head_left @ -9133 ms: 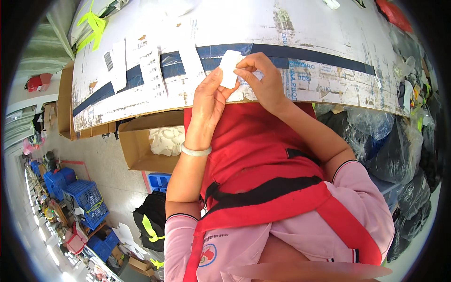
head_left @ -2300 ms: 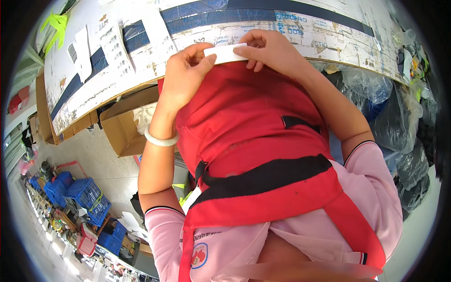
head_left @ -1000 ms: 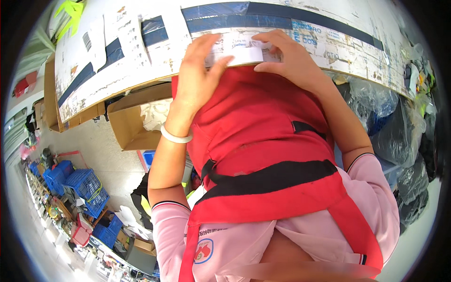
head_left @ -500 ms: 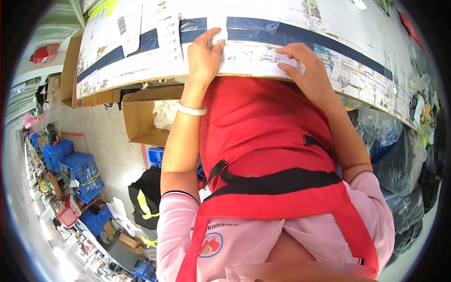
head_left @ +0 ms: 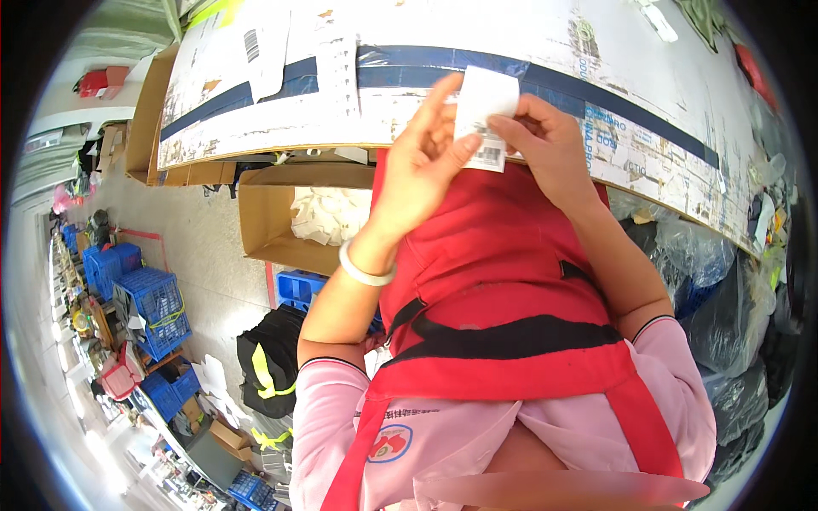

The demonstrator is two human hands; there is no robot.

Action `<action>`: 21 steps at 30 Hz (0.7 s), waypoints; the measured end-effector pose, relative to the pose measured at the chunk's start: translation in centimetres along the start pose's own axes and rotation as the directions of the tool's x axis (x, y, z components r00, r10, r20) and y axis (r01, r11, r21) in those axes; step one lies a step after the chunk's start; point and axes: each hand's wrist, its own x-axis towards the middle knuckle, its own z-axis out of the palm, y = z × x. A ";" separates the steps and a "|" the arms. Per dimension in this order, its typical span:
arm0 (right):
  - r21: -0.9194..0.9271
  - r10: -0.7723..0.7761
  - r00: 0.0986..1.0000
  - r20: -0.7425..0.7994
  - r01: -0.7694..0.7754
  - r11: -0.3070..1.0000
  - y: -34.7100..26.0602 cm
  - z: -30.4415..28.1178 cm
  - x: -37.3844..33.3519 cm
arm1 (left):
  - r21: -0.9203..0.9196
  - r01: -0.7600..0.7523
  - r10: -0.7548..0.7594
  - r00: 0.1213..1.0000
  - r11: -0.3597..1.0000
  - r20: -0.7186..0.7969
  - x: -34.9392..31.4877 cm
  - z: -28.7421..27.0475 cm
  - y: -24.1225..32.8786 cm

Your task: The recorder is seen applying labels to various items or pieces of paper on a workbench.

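Note:
A white paper label (head_left: 486, 92) with a printed barcode at its lower end is held up over the near edge of the table. My left hand (head_left: 411, 169) grips its left side, the thumb lying across the lower part. On the other side, my right hand (head_left: 554, 153) pinches the label between thumb and fingers. Behind it lies the worn white tabletop (head_left: 545, 38), crossed by dark blue tape (head_left: 392, 61). A strip of white labels (head_left: 339, 81) and another barcoded sheet (head_left: 271, 53) rest on the table to the left of my hands.
Below the table edge stands an open cardboard box (head_left: 262, 217) with crumpled white paper (head_left: 328, 215) inside. Blue plastic crates (head_left: 158, 311) and a black bag (head_left: 277, 345) are on the floor at left. Clear plastic bags (head_left: 716, 315) pile up at right.
My left hand has lifted from the tabletop and moved right and nearer, with the label. My right hand has come in to the label's other side. The view has shifted slightly.

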 end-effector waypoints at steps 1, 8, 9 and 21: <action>-0.002 -0.006 1.000 0.006 0.006 1.000 -0.1 -0.3 -0.2 | -0.121 0.134 -0.134 0.991 0.984 0.011 0.3 -0.9 0.8; -0.056 0.014 0.998 0.065 -0.010 0.998 -0.2 -0.8 -1.7 | 0.773 0.241 0.143 0.909 0.586 -0.392 8.6 -14.9 -6.1; -0.060 0.002 0.999 0.042 0.001 0.998 -0.2 -0.8 -1.9 | 0.871 0.283 0.124 0.925 0.402 -0.358 9.0 -14.5 -6.2; -0.072 0.003 1.000 0.004 -0.003 0.997 0.5 -1.8 -1.7 | 0.650 0.170 0.010 0.965 0.741 -0.263 8.9 -11.9 -6.6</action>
